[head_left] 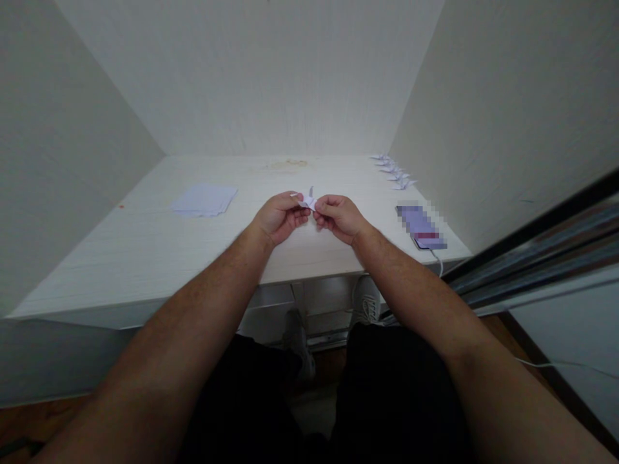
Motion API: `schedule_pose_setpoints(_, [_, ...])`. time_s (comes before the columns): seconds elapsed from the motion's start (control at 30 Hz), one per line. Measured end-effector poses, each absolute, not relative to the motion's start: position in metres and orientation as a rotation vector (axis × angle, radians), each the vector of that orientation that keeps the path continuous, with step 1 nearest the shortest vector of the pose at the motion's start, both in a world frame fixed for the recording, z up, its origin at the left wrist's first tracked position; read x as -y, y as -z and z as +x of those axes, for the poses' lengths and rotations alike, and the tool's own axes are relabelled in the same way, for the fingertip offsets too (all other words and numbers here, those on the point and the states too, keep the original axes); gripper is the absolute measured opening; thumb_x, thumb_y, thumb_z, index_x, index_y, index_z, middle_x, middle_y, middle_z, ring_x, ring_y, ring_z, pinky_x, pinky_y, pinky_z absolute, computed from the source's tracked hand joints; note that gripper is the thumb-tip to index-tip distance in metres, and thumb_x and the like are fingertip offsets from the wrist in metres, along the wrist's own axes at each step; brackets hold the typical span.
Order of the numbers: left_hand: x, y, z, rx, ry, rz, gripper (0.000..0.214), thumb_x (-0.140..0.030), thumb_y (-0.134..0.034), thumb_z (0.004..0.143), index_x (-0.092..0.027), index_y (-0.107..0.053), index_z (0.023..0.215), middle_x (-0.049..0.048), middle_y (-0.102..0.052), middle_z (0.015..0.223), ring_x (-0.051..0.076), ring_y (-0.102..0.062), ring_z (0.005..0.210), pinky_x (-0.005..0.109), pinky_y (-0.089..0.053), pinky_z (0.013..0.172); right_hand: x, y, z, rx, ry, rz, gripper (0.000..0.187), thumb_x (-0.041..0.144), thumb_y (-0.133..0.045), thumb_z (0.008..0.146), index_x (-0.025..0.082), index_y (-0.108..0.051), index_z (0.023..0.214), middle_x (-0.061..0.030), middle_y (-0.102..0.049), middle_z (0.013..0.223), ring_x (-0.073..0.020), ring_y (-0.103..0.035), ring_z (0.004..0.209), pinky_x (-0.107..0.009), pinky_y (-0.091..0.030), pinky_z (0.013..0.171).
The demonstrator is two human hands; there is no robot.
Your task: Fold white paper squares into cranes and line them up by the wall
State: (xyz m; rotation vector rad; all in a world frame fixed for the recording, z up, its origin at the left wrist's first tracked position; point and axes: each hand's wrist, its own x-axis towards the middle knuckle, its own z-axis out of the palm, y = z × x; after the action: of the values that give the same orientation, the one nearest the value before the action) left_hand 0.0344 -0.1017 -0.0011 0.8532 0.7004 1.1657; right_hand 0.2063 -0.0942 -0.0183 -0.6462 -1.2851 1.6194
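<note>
A small white origami crane is held between my two hands, just above the white tabletop. My left hand pinches its left side between thumb and fingers. On the other side, my right hand grips the right part with thumb and forefinger. A narrow folded point of the paper sticks up between the hands. Fingertips cover much of the rest of the paper.
A stack of white paper sheets lies to the left. Several folded paper cranes stand in a row at the back right by the side wall. Nearer on the right is a phone with a white cable over the table's edge.
</note>
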Motion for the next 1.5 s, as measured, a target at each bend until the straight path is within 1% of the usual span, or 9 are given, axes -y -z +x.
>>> schedule_pose_setpoints(0.13, [0.101,0.001,0.034,-0.690,-1.226,0.797,0.008,-0.012,-0.068,0.078,-0.013,-0.062,0.073,0.0026,-0.067,0.067,0.010,-0.064,0.056,0.019,-0.052,0.056,0.096,0.017,0.207,1.309,-1.618,-0.669,0.037,0.041,-0.089,0.067,0.017,-0.062,0.074,0.0042,-0.064,0.060,-0.0064,-0.053,0.048,-0.020,-0.048,0.047])
schedule_pose_setpoints(0.33, [0.100,-0.001,0.032,-0.704,-1.226,0.709,0.007,-0.015,-0.067,0.079,-0.013,-0.062,0.074,0.0040,-0.068,0.066,0.013,-0.065,0.056,0.023,-0.052,0.054,0.097,0.016,0.208,1.307,-1.631,-0.645,0.040,0.041,-0.090,0.065,0.016,-0.061,0.072,0.0045,-0.064,0.058,-0.0063,-0.054,0.047,-0.019,-0.046,0.046])
schedule_pose_setpoints(0.53, [0.102,-0.004,0.031,-0.696,-1.218,0.644,0.010,-0.019,-0.063,0.084,-0.011,-0.066,0.078,0.0050,-0.068,0.066,0.013,-0.065,0.056,0.023,-0.052,0.052,0.096,0.014,0.210,1.225,-1.627,-0.616,0.032,0.037,-0.085,0.074,0.018,-0.059,0.073,0.0054,-0.065,0.058,-0.0064,-0.054,0.046,-0.019,-0.047,0.047])
schedule_pose_setpoints(0.77, [0.103,-0.001,0.030,-0.695,-1.242,0.713,0.009,-0.012,-0.064,0.081,-0.015,-0.062,0.073,0.0045,-0.070,0.068,0.013,-0.067,0.057,0.023,-0.054,0.054,0.095,0.011,0.211,1.079,-1.562,-0.686,0.025,0.032,-0.079,0.083,0.019,-0.059,0.077,0.0070,-0.060,0.056,-0.0059,-0.051,0.044,-0.018,-0.044,0.046])
schedule_pose_setpoints(1.0, [0.103,0.000,0.030,-0.676,-1.237,0.746,0.013,-0.010,-0.066,0.080,-0.016,-0.059,0.071,0.0051,-0.071,0.071,0.015,-0.071,0.064,0.022,-0.054,0.054,0.096,0.011,0.212,1.056,-1.570,-0.650,0.024,0.031,-0.081,0.081,0.017,-0.061,0.076,0.0054,-0.063,0.058,-0.0058,-0.053,0.046,-0.018,-0.046,0.048])
schedule_pose_setpoints(1.1, [0.104,0.000,0.030,-0.659,-1.232,0.748,0.015,-0.011,-0.068,0.081,-0.015,-0.059,0.070,0.0069,-0.072,0.073,0.017,-0.073,0.070,0.023,-0.056,0.058,0.097,0.012,0.212,1.084,-1.591,-0.644,0.028,0.034,-0.082,0.079,0.017,-0.061,0.075,0.0048,-0.064,0.058,-0.0059,-0.055,0.047,-0.017,-0.045,0.047])
schedule_pose_setpoints(1.23, [0.106,0.000,0.028,-0.621,-1.218,0.770,0.016,-0.013,-0.071,0.082,-0.014,-0.061,0.069,0.0070,-0.072,0.072,0.016,-0.072,0.069,0.025,-0.059,0.064,0.098,0.012,0.214,1.143,-1.616,-0.616,0.035,0.040,-0.085,0.076,0.018,-0.058,0.073,0.0050,-0.064,0.057,-0.0060,-0.054,0.045,-0.017,-0.045,0.045])
schedule_pose_setpoints(1.37, [0.109,-0.001,0.027,-0.582,-1.196,0.801,0.017,-0.015,-0.072,0.082,-0.013,-0.063,0.068,0.0066,-0.071,0.070,0.015,-0.070,0.067,0.026,-0.060,0.064,0.102,0.009,0.216,1.178,-1.664,-0.571,0.043,0.046,-0.089,0.068,0.018,-0.057,0.072,0.0049,-0.065,0.055,-0.0066,-0.055,0.043,-0.018,-0.048,0.046])
schedule_pose_setpoints(1.5, [0.112,-0.005,0.027,-0.604,-1.190,0.779,0.019,-0.017,-0.073,0.083,-0.014,-0.063,0.066,0.0068,-0.072,0.076,0.014,-0.068,0.066,0.027,-0.060,0.065,0.107,0.005,0.218,1.201,-1.726,-0.553,0.050,0.051,-0.092,0.061,0.018,-0.055,0.068,0.0045,-0.065,0.054,-0.0072,-0.056,0.043,-0.019,-0.050,0.045])
